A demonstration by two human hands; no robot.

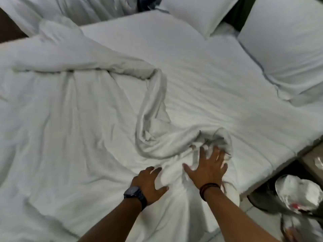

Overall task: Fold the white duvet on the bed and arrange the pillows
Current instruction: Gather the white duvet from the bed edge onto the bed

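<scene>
Nearby lie pillows (283,49) and a bin (297,194); left fingers (154,170) grip the duvet (70,119), right fingers (202,152) splay on it.

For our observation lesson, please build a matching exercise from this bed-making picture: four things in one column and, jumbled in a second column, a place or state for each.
Things
1. duvet
2. left hand
3. right hand
4. pillows

Places or states
A. dark bands at the wrist
B. lying at the far right end of the bed
C. crumpled across the left part of the bed
D. dark watch at the wrist

Pairs: 1-C, 2-D, 3-A, 4-B
</scene>
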